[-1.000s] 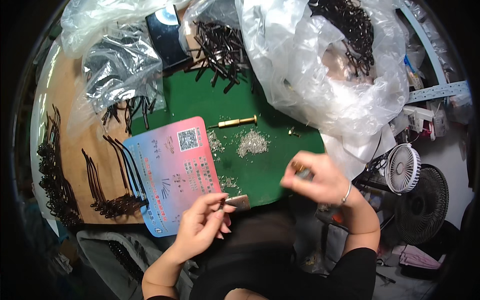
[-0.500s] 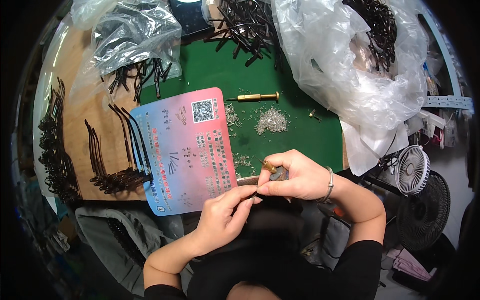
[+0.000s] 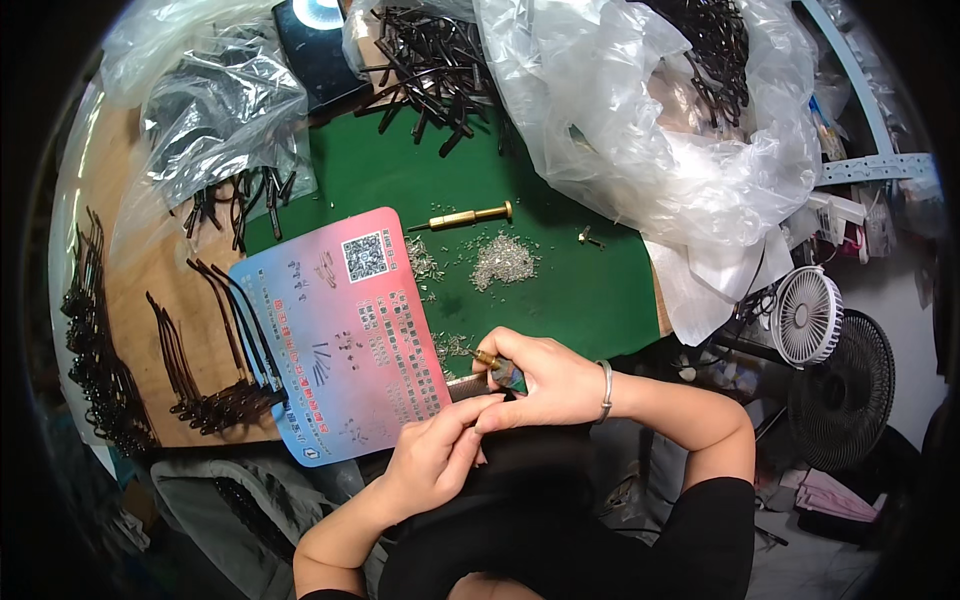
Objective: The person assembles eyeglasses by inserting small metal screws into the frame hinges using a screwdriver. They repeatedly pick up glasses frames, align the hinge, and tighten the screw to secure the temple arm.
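Note:
My right hand (image 3: 545,381), with a silver bangle (image 3: 606,390) on its wrist, is closed around a small brass-tipped tool that looks like a screwdriver (image 3: 487,358). The tool's brass part sticks out past the index finger; a dark greenish part shows beneath the fingers. My left hand (image 3: 430,458) is pinched shut, its fingertips meeting the right thumb at the bench's near edge. Whatever lies between those fingertips is hidden. Beyond them, a heap of tiny clear and silvery pieces (image 3: 503,262) rests on the green mat (image 3: 590,300). A brass screwdriver (image 3: 468,217) lies behind the heap.
A blue-pink printed mat (image 3: 335,390) covers the left side. Dark eyeglass temple arms (image 3: 240,405) lie along its left edge, with more bundles (image 3: 100,370) farther left. Plastic bags (image 3: 640,150) and loose dark arms (image 3: 430,70) fill the back. A white fan (image 3: 806,315) stands at right.
The whole view has shifted, so the bench appears farther left and lower. The tool in my right hand has turned, and its thin shaft no longer shows. Both hands stay together.

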Demonstrator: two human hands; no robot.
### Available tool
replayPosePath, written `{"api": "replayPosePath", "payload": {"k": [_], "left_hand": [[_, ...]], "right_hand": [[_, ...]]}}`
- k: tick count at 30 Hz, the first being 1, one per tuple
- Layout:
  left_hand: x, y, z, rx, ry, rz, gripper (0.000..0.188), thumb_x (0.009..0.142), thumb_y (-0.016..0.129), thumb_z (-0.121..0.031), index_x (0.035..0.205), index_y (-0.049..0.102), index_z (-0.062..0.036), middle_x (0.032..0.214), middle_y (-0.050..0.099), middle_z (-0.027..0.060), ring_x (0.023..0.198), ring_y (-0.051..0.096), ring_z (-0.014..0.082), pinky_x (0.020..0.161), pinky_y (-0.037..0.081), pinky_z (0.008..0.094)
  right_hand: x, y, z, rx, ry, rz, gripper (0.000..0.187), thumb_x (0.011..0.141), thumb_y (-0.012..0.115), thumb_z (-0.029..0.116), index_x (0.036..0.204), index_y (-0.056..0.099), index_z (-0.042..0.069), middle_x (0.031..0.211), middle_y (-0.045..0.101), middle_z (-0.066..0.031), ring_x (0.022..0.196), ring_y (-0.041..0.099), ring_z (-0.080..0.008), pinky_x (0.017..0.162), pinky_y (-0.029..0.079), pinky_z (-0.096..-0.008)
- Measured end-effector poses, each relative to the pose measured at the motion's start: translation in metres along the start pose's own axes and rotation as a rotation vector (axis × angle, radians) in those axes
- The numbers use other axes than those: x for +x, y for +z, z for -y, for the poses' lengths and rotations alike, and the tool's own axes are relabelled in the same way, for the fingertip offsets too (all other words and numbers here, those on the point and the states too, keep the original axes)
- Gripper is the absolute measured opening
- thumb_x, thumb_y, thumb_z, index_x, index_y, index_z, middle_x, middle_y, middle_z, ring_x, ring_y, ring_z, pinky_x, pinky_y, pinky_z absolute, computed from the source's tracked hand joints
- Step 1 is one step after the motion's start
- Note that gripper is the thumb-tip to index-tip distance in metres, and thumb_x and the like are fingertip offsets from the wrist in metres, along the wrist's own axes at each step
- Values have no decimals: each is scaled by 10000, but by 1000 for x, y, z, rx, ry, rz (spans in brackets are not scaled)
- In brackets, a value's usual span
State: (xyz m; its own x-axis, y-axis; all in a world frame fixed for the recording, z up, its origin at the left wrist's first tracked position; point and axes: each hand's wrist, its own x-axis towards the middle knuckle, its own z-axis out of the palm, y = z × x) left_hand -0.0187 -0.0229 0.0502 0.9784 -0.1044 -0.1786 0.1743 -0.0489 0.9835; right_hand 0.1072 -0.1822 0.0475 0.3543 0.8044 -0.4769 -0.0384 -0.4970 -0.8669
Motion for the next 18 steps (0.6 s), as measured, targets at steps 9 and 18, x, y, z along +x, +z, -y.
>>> {"api": "replayPosePath", "payload": {"k": [9, 18], "left_hand": [[8, -13, 16, 76, -96, -265, 224, 891, 450, 55, 1107, 508, 46, 868, 666, 112, 574, 615, 119, 536, 514, 239], [20, -1, 28, 166, -79, -295, 236, 872, 484, 45, 1103, 522, 21, 843, 675, 112, 522, 592, 102, 490, 480, 239]], "right_hand": [[-26, -26, -4, -451, -13, -264, 359, 871, 529, 152, 1204, 411, 91, 960, 450, -163, 766, 578, -331, 699, 503, -395], [-5, -11, -20, -864, -204, -538, 407, 751, 628, 105, 1149, 542, 100, 876, 467, -113, 564, 576, -220, 456, 499, -326]]}}
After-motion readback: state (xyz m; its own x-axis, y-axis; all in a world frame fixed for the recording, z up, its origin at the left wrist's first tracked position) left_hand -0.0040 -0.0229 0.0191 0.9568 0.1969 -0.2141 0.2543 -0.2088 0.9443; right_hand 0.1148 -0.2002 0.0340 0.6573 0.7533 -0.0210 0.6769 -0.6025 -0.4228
